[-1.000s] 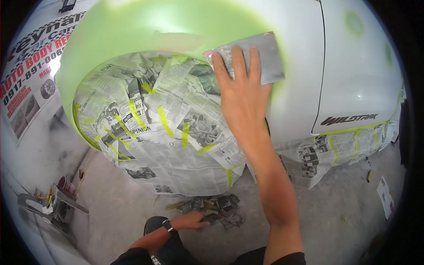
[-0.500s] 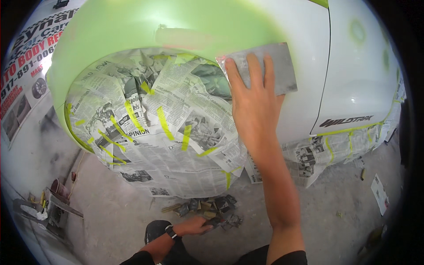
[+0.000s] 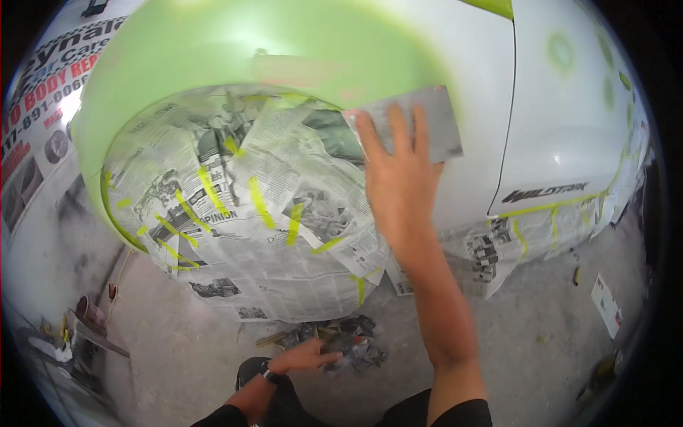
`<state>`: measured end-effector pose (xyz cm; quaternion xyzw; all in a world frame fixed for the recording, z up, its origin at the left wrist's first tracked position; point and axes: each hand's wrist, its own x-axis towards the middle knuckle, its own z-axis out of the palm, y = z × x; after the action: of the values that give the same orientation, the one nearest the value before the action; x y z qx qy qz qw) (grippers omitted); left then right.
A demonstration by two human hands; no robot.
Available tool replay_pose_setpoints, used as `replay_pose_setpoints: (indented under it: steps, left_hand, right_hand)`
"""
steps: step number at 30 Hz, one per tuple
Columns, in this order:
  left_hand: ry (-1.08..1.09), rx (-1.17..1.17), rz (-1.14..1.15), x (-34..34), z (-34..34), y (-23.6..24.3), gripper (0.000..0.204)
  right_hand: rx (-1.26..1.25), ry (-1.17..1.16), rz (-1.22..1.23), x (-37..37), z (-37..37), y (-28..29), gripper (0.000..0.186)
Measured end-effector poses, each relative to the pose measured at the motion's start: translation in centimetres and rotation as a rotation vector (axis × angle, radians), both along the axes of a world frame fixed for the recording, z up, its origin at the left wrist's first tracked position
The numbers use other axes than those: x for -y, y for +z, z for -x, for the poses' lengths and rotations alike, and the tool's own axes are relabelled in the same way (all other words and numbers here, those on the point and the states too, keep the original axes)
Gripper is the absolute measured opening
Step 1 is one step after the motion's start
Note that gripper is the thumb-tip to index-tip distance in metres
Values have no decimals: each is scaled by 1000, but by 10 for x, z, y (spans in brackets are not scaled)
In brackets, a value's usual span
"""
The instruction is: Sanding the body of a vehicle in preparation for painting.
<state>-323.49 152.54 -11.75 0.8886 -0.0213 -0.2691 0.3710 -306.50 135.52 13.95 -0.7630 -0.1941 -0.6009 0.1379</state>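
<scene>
My right hand [image 3: 402, 192] presses a grey rectangular sheet of sandpaper [image 3: 445, 128] flat against the car's fender [image 3: 341, 43], just at the upper right edge of the wheel arch. Its fingers lie spread over the sheet. The fender is coated light green, fading to white toward the door, with a pinkish patch [image 3: 299, 71] above the arch. Newspaper [image 3: 284, 270] held by yellow-green tape covers the wheel. Low down, my left hand [image 3: 306, 356] rests by my knee with the index finger stretched out, nothing visible in it, over a pile of dark scraps [image 3: 366, 349].
To the right is the white door [image 3: 562, 107], with green spots and taped newspaper [image 3: 533, 235] along its lower edge. A printed banner [image 3: 57, 92] hangs at left above a clutter of items [image 3: 78, 334]. A paper piece [image 3: 607, 306] lies on the concrete floor.
The view has shifted slightly. My right hand and the sandpaper have slid a little down and left on the fender. My left hand has risen slightly, its index finger now more clearly extended.
</scene>
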Motion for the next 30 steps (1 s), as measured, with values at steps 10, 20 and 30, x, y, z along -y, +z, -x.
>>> replay_pose_setpoints:
  steps: [10,20,30]
  left_hand:
    - [144,295,777,-7,-25,26,32]
    - [178,139,924,-10,-21,-24,33]
    - [382,106,849,-12,11,50,34]
  right_hand:
    - [-90,35,32,10,10,14,50]
    - [88,170,244,-10,17,77,46]
    - [-65,252,-18,53,55,19,51]
